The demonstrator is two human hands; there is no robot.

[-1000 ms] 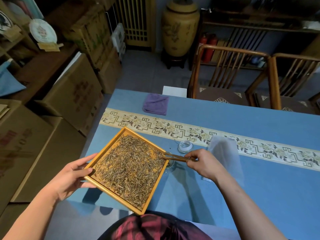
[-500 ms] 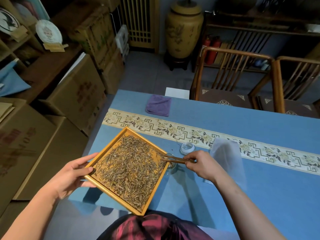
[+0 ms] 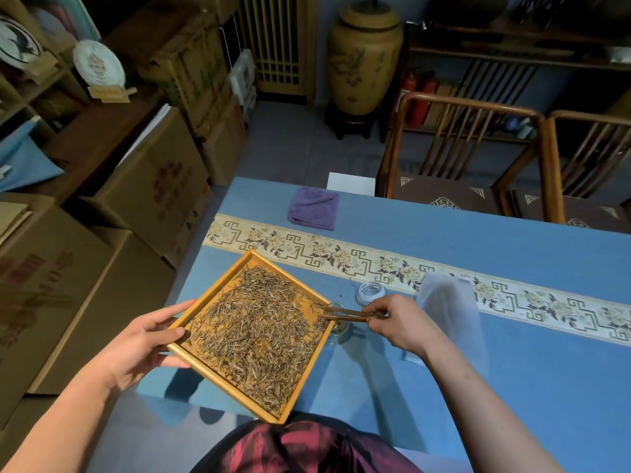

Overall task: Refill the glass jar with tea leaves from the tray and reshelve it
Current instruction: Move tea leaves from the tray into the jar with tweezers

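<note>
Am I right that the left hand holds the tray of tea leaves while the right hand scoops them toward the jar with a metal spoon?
Not quite: the head view shows the right hand holding wooden tongs, not a metal spoon. The rest stands: the left hand holds the tray of tea leaves, beside the jar.

Tea shop storeroom, stacked cardboard boxes (image 3: 153, 186), large ceramic urn (image 3: 365, 59), display plates (image 3: 99, 64) on shelves

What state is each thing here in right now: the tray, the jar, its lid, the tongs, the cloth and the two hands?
tray: lifted, tilted, spread with tea leaves
glass jar: open, mostly hidden behind the tray's edge
lid: off, lying on the table
tongs: tips among the leaves at the tray's edge
purple cloth: folded
left hand: grips the tray
right hand: pinches the tongs
</note>
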